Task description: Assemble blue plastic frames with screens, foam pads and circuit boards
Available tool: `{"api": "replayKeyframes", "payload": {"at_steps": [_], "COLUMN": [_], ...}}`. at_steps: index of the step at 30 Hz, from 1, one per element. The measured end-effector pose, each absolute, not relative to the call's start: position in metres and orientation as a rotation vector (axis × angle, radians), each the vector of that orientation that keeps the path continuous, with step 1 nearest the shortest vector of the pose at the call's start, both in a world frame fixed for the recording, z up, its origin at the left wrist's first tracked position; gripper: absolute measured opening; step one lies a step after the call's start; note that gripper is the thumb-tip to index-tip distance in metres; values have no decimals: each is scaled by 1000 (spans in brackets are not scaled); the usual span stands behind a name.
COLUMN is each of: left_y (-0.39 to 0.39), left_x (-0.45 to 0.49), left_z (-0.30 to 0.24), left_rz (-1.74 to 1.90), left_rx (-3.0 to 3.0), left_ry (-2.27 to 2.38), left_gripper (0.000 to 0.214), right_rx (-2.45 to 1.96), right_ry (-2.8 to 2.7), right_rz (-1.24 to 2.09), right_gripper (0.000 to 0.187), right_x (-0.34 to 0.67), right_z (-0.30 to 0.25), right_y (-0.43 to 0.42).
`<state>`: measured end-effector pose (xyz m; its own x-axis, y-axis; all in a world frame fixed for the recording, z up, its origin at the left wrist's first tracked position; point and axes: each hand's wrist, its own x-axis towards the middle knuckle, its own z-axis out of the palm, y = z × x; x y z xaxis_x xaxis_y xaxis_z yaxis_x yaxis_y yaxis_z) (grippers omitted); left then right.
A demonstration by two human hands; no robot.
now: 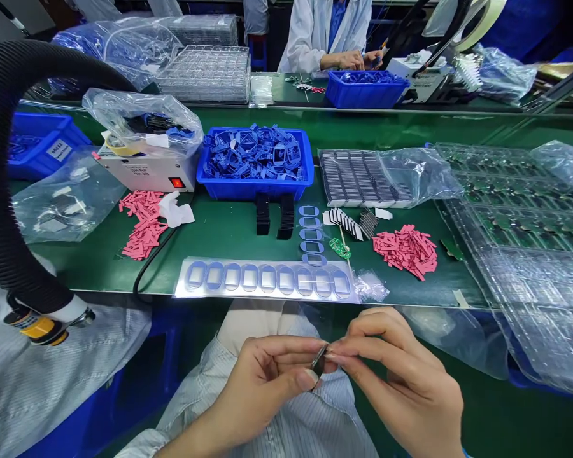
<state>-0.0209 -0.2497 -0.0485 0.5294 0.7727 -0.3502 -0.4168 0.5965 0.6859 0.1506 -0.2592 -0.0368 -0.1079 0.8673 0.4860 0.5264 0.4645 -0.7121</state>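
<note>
My left hand (pixel 272 381) pinches a small dark flat part (pixel 319 361) between thumb and fingers, above my lap and in front of the bench. The part is tilted, and its lower side is partly covered by the thumb. Closed at the fingertips, my right hand (pixel 396 375) meets the part's upper right edge; what lies between those fingertips is too small to make out. Nearest on the bench edge is a backing sheet (pixel 179 287) with a row of blue oval ring stickers. Beyond it lie a green circuit board (pixel 340 248) and more blue ring stickers (pixel 311 234).
Pink strips lie in two piles (pixel 143 224) (pixel 405 250). A blue bin (pixel 255 189) holds blue plastic frames. Black pieces (pixel 263 216) stand before it. Clear trays (pixel 530 254) with circuit boards fill the right. A black hose (pixel 0 165) arches at left. Across the bench, a person (pixel 310 38) works.
</note>
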Motion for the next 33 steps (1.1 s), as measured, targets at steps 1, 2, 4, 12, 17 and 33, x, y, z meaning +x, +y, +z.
{"api": "replayKeyframes", "payload": {"at_steps": [1, 2, 4, 12, 17, 33], "left_y": [-250, -250, -250, -253, -254, -246], "left_x": [-21, -21, -21, -21, -23, -22], "left_z": [-48, -47, -47, -49, -48, -60], "left_rz": [758, 758, 760, 797, 810, 936], "left_rx": [578, 580, 592, 652, 683, 468], "left_ry": [700, 702, 704, 735, 756, 949], "left_gripper": [26, 26, 25, 25, 25, 30], "right_rx": [-1184, -1180, -1176, -1170, -1179, -1816], "right_ry": [-1778, -1779, -1779, -1746, -1757, -1498], "right_rz": [448, 443, 449, 490, 487, 219], "right_gripper": [23, 23, 23, 23, 22, 19], "right_x": [151, 151, 152, 150, 149, 223], "right_z": [-37, -38, -38, -39, -42, -103], "right_y": [-260, -260, -260, -258, -257, -248]}}
